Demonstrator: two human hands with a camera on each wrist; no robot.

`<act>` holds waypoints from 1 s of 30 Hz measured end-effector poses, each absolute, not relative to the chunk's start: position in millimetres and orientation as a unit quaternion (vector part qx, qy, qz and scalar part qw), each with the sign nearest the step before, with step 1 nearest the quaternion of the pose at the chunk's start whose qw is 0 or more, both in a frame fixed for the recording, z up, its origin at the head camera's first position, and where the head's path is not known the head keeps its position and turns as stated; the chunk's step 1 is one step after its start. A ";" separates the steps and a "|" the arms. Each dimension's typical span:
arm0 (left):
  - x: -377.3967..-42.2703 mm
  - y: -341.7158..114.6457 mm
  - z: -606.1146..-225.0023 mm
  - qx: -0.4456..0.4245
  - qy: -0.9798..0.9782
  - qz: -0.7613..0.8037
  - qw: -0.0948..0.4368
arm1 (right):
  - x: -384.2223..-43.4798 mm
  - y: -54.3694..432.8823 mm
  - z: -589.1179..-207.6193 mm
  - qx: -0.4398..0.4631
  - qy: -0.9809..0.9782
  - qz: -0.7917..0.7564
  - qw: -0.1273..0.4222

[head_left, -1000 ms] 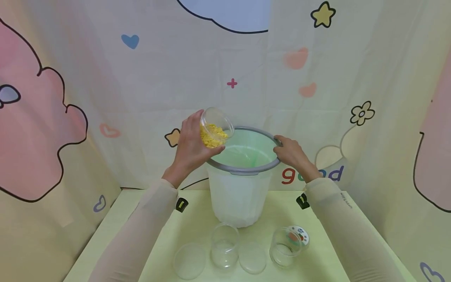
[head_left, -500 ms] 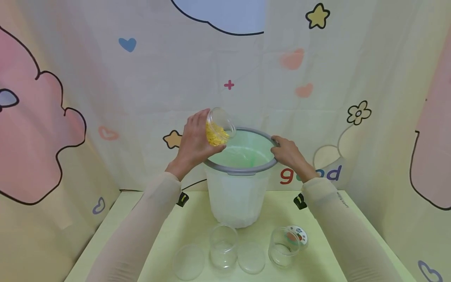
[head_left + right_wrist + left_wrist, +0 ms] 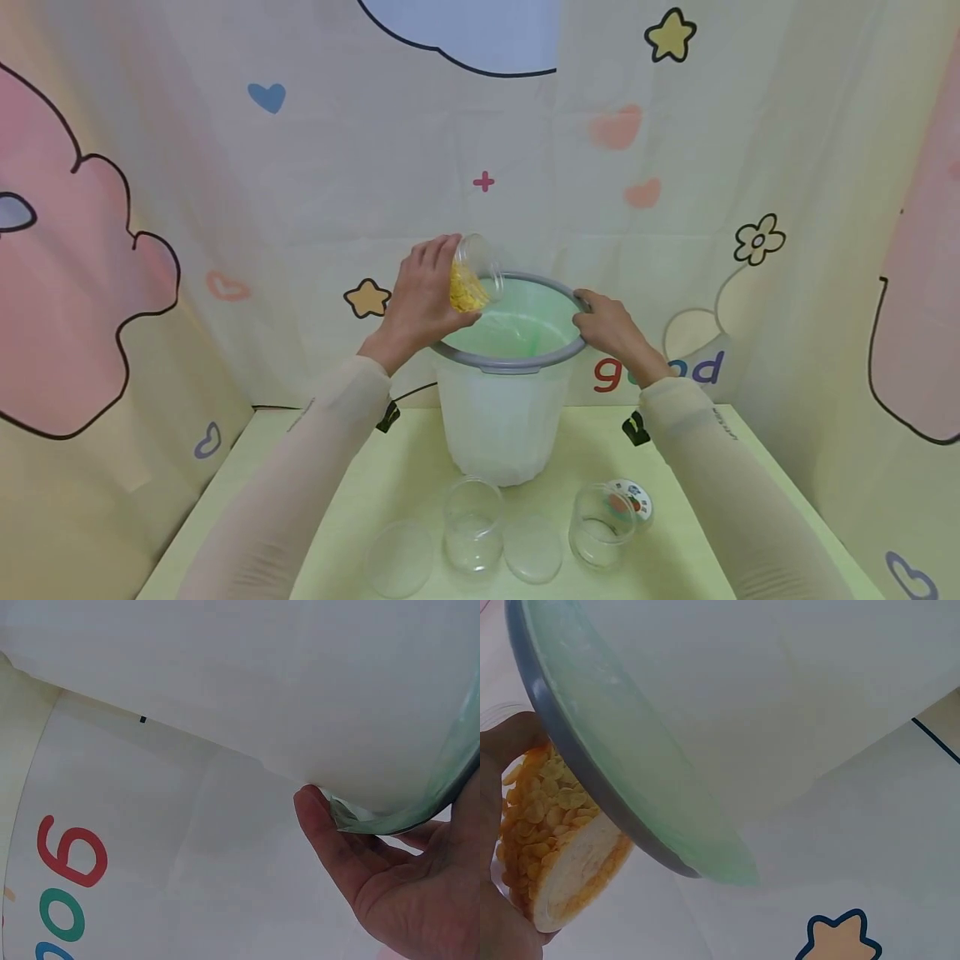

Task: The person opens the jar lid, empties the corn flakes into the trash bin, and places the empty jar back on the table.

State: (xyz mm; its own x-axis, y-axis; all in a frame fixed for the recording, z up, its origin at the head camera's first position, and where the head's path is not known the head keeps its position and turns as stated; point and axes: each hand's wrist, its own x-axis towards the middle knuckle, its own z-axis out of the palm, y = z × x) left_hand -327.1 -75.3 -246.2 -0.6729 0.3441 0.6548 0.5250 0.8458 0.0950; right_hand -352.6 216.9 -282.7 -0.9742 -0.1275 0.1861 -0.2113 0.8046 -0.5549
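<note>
In the head view my left hand (image 3: 423, 292) grips a clear plastic jar (image 3: 480, 250), tipped on its side with its mouth toward the bin. Yellow flakes (image 3: 467, 290) lie inside along its lower wall; the left wrist view shows the flakes (image 3: 544, 817) close up, next to the bin's grey rim (image 3: 577, 754). The white trash bin (image 3: 501, 425) stands upright on the table, lined with a thin green bag (image 3: 517, 317). My right hand (image 3: 611, 325) holds the bin's rim on its right side. In the right wrist view the bag's folded-over edge (image 3: 375, 823) meets that hand (image 3: 405, 892).
In front of the bin stand two clear jars, one in the middle (image 3: 472, 537) and one at the right (image 3: 600, 537). Clear lids (image 3: 400, 560) (image 3: 532, 548) lie flat beside them. A printed lid (image 3: 637, 500) sits behind the right jar. A patterned curtain (image 3: 337, 150) hangs behind.
My left hand has moved slightly right and tipped the jar further over the bin's mouth, the flakes inside shifting with it. My right hand stays on the rim.
</note>
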 end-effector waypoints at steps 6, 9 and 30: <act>-329.7 -75.3 -244.2 -0.242 -0.913 -0.098 0.315 | -352.9 215.9 -283.7 0.095 -0.947 0.299 0.073; -331.3 -75.1 -243.0 -0.244 -0.915 -0.080 0.311 | -352.0 216.1 -284.3 0.096 -0.947 0.298 0.076; -336.3 -76.5 -231.9 -0.264 -0.916 -0.020 0.300 | -352.6 218.2 -283.5 0.097 -0.947 0.298 0.074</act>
